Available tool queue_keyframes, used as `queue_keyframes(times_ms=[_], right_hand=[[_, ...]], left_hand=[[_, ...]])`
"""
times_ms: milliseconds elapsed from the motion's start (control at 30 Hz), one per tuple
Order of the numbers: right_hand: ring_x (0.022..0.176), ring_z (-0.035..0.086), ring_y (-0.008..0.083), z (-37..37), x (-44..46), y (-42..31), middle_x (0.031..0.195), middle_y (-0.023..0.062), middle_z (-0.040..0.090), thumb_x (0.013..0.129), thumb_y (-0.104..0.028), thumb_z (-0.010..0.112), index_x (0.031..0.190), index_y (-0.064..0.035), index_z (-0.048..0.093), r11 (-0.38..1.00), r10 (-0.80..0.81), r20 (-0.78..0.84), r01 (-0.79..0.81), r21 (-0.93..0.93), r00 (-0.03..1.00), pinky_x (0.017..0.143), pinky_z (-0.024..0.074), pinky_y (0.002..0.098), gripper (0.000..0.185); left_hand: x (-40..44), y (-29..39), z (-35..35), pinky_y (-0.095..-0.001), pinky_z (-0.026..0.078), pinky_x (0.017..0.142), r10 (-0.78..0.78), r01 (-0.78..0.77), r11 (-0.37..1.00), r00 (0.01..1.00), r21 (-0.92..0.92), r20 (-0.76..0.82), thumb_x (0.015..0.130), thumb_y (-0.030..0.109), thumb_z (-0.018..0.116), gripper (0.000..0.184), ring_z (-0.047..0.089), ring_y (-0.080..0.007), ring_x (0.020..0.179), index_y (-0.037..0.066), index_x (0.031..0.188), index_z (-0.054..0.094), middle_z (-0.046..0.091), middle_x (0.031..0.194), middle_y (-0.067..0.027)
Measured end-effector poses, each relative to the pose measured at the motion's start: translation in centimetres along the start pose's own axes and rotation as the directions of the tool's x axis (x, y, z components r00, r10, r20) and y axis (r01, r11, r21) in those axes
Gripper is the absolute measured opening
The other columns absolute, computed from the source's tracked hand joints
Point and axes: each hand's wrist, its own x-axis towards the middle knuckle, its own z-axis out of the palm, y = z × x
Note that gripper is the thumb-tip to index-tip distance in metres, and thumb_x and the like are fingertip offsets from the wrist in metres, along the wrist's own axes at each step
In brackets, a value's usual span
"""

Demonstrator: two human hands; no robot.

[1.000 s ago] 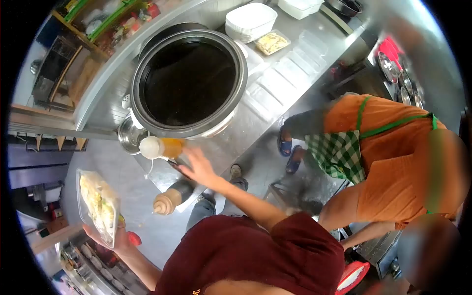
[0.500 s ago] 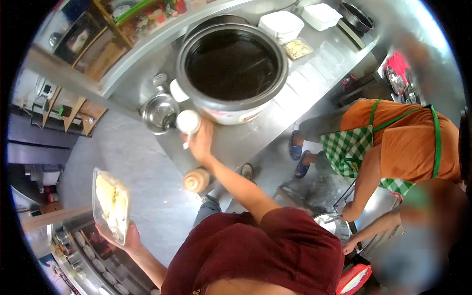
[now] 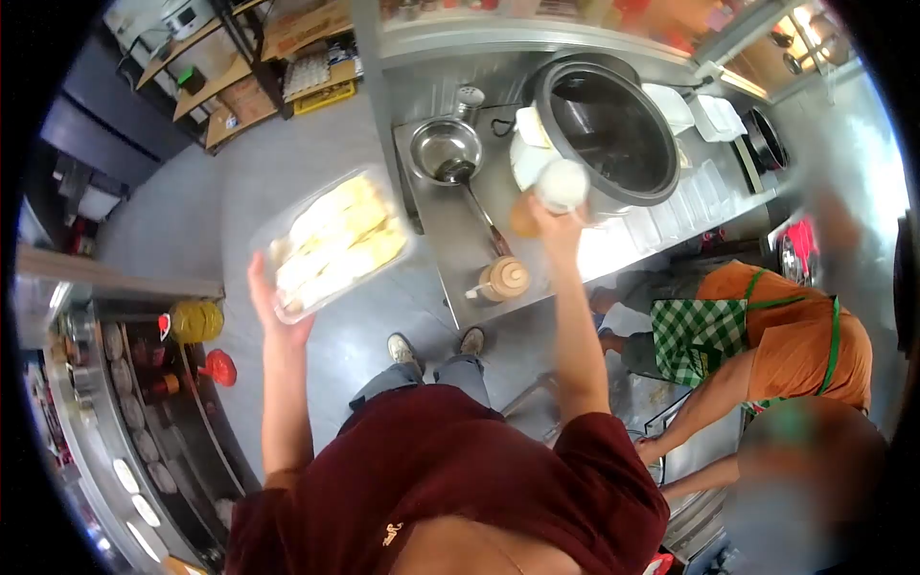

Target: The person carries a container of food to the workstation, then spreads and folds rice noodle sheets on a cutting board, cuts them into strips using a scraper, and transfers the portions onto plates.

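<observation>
Head view: left hand (image 3: 279, 311) grips tray (image 3: 276, 232) by near end, right hand (image 3: 559, 228) clasps bottle (image 3: 562, 187).

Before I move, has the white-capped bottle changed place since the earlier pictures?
Yes. Judged against the steel bowl, the white-capped bottle in the right hand has moved away, to the right, leaving a wider gap.

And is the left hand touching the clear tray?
Touching. The head view shows the left hand holding up the clear tray, thumb against its side.
</observation>
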Motion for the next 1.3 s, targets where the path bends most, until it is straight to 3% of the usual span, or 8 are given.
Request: queue_keyframes(times_ms=[133, 200, 433, 533, 933, 1133, 1200, 1300], right_hand=[[0.088, 0.058, 0.0234, -2.6, 1.7, -10.7, 0.095, 0.0112, 0.060, 0.063, -0.014, 0.074, 0.103, 0.0001, 0.051, 0.949, -0.167, 0.208, 0.215, -0.231, 0.964, 0.080, 0.0440, 0.0338, 0.049], [0.084, 0.051, 0.0320, -2.7, 2.9, -16.8, 0.088, 0.0120, 0.055, 0.050, -0.020, 0.076, 0.096, -0.0008, 0.052, 0.621, -0.474, 0.428, 0.637, -0.458, 0.770, 0.080, 0.0389, 0.0401, 0.055], [0.078, 0.051, 0.0248, -1.4, 2.7, -21.4, 0.080, 0.0100, 0.052, 0.064, -0.014, 0.059, 0.089, -0.0056, 0.051, -0.133, -0.283, 0.844, 0.853, -0.504, 0.455, 0.079, 0.0391, 0.0382, 0.027], [0.078, 0.050, 0.0230, -0.1, 2.3, -22.6, 0.080, 0.0094, 0.052, 0.069, -0.013, 0.053, 0.091, -0.0062, 0.051, -0.265, -0.303, 0.892, 0.870, -0.417, 0.335, 0.079, 0.0390, 0.0378, 0.023], [0.078, 0.050, 0.0238, -1.9, 3.9, -20.7, 0.078, 0.0086, 0.051, 0.067, -0.015, 0.058, 0.093, -0.0064, 0.049, -0.220, -0.286, 0.866, 0.852, -0.475, 0.409, 0.085, 0.0373, 0.0383, 0.029], [0.078, 0.050, 0.0267, -4.8, 3.2, -17.6, 0.081, 0.0102, 0.052, 0.048, -0.017, 0.074, 0.093, -0.0051, 0.049, 0.447, -0.298, 0.662, 0.713, -0.540, 0.688, 0.078, 0.0385, 0.0388, 0.053], [0.087, 0.054, 0.0256, -5.7, 2.8, -15.5, 0.090, 0.0108, 0.057, 0.053, -0.012, 0.073, 0.100, -0.0015, 0.049, 0.651, -0.175, 0.526, 0.499, -0.572, 0.832, 0.079, 0.0413, 0.0379, 0.054], [0.096, 0.055, 0.0209, -6.4, 2.3, -11.6, 0.099, 0.0108, 0.059, 0.059, -0.012, 0.073, 0.107, 0.0002, 0.048, 0.983, 0.049, 0.357, 0.018, -0.181, 0.933, 0.084, 0.0417, 0.0343, 0.055]], left_hand=[[3.4, -2.4, -0.5, -0.0387, 0.042, 0.089, -0.059, 0.053, 0.994, 0.997, 0.098, 0.052, 0.083, 0.047, 0.045, 0.052, 0.052, -0.0259, 0.104, 0.007, 0.116, 0.048, 0.053, 0.113, -0.0124], [3.1, -3.4, 2.3, -0.0368, 0.043, 0.089, -0.057, 0.034, 0.974, 0.994, 0.224, 0.097, 0.084, 0.047, 0.043, 0.052, 0.053, -0.0245, 0.103, 0.006, 0.116, 0.048, 0.054, 0.112, -0.0117], [2.2, -5.7, 5.0, -0.0319, 0.041, 0.091, -0.121, 0.034, 0.933, 0.967, 0.359, 0.225, 0.087, 0.045, 0.039, 0.055, 0.054, -0.0215, 0.104, 0.000, 0.119, 0.045, 0.054, 0.115, -0.0136], [2.3, -6.4, 4.6, -0.0322, 0.041, 0.091, -0.132, 0.047, 0.933, 0.967, 0.358, 0.220, 0.087, 0.045, 0.039, 0.056, 0.054, -0.0214, 0.104, 0.000, 0.119, 0.044, 0.054, 0.114, -0.0136], [2.0, -7.8, 5.6, -0.0320, 0.040, 0.090, -0.055, 0.005, 0.939, 0.989, 0.345, 0.134, 0.087, 0.046, 0.037, 0.056, 0.054, -0.0215, 0.104, 0.000, 0.118, 0.045, 0.054, 0.114, -0.0134], [2.8, -8.9, 6.0, -0.0361, 0.039, 0.092, -0.074, 0.064, 0.985, 0.996, 0.162, 0.057, 0.085, 0.047, 0.042, 0.053, 0.052, -0.0242, 0.105, 0.004, 0.114, 0.048, 0.054, 0.113, -0.0118], [3.1, -9.3, 5.9, -0.0361, 0.039, 0.092, -0.099, 0.099, 0.994, 0.995, 0.042, 0.005, 0.084, 0.048, 0.042, 0.054, 0.052, -0.0255, 0.105, 0.004, 0.114, 0.049, 0.055, 0.113, -0.0117], [2.8, -8.7, 5.5, -0.0346, 0.039, 0.092, -0.131, 0.138, 0.988, 0.987, -0.075, 0.093, 0.082, 0.050, 0.043, 0.057, 0.051, -0.0253, 0.106, 0.004, 0.115, 0.048, 0.054, 0.114, -0.0116]])
